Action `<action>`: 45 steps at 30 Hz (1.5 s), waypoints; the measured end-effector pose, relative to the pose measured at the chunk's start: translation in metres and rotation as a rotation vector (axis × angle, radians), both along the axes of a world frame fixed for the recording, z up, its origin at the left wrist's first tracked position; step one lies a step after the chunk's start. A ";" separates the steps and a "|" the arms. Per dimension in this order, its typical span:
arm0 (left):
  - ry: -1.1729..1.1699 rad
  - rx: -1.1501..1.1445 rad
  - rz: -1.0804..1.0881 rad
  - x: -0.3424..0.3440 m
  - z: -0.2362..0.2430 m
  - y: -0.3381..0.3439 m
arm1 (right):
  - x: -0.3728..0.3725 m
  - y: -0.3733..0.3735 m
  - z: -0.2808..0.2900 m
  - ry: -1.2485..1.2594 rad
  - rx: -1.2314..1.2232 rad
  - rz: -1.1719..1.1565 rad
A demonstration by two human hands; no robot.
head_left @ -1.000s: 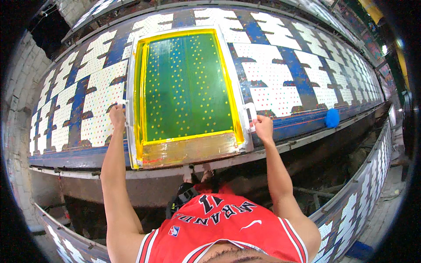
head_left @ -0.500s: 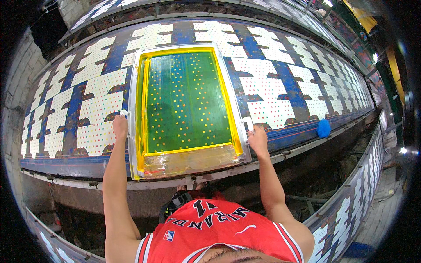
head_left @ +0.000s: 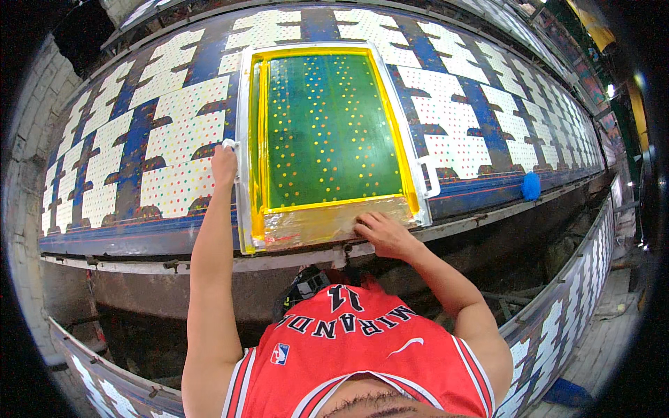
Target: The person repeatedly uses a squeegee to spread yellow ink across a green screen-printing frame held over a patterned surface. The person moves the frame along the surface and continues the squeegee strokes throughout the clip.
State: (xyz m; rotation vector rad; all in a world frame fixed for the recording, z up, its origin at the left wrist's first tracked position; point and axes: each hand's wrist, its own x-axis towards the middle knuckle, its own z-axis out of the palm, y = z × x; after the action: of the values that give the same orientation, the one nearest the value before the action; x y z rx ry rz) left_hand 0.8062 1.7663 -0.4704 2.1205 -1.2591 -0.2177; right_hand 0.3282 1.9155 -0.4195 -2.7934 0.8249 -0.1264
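Observation:
A screen-printing frame (head_left: 246, 167) lies on the long table in front of me. Its green mesh (head_left: 327, 132) carries small yellow and orange dots and is bordered by yellow tape. My left hand (head_left: 224, 167) is closed round the white handle (head_left: 228, 143) on the frame's left side. Over the clear-taped near end (head_left: 306, 226) of the frame rests my right hand (head_left: 385, 233), its fingers somewhat bent and apart, with nothing seen in them. The right-hand white handle (head_left: 431, 175) stands free of any hand.
White cut fabric pieces (head_left: 185, 125) printed with coloured dots lie in rows over the blue-stained table (head_left: 160, 238). A blue fluffy ball (head_left: 531, 186) sits at the near edge, to the right. Metal rails (head_left: 446, 233) run along that edge. Another table (head_left: 557, 334) with pieces lies behind me, right.
My right hand has let go of the right handle and moved left onto the frame's near end. My left hand still grips its handle. The whole view has shifted slightly.

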 end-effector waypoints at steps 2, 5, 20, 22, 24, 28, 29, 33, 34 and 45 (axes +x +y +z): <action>0.090 0.049 0.048 0.000 0.003 -0.002 | 0.006 0.001 -0.004 0.065 -0.039 -0.002; 0.092 0.045 0.024 0.000 0.004 -0.002 | 0.010 -0.003 0.004 0.048 -0.068 -0.015; 0.043 0.097 0.021 -0.012 0.021 0.006 | 0.072 -0.033 0.026 0.037 -0.034 -0.420; 0.027 0.079 0.037 -0.012 0.018 0.005 | 0.068 -0.027 0.032 0.112 -0.003 -0.409; 0.049 0.090 0.038 -0.008 0.013 0.003 | 0.061 -0.016 0.032 0.181 0.028 -0.379; -0.045 0.065 -0.031 -0.004 0.004 0.000 | 0.058 -0.004 0.011 0.075 -0.015 -0.333; -0.009 0.080 -0.006 -0.005 0.004 0.001 | 0.057 -0.007 0.004 0.011 -0.070 -0.341; 0.052 0.105 0.059 -0.010 0.009 0.004 | 0.063 -0.048 -0.016 -0.006 -0.194 -0.413; 0.046 0.092 0.068 -0.011 0.012 0.004 | 0.065 -0.067 -0.017 -0.005 -0.213 -0.416; 0.029 0.090 0.127 -0.015 0.013 0.005 | 0.099 -0.330 0.002 0.031 -0.250 -0.440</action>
State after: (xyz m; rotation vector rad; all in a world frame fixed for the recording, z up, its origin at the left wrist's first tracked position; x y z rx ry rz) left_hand 0.7911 1.7717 -0.4572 2.2575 -1.1119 -0.2530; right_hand 0.4270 1.5855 -0.4175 -2.7884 1.5170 -0.2749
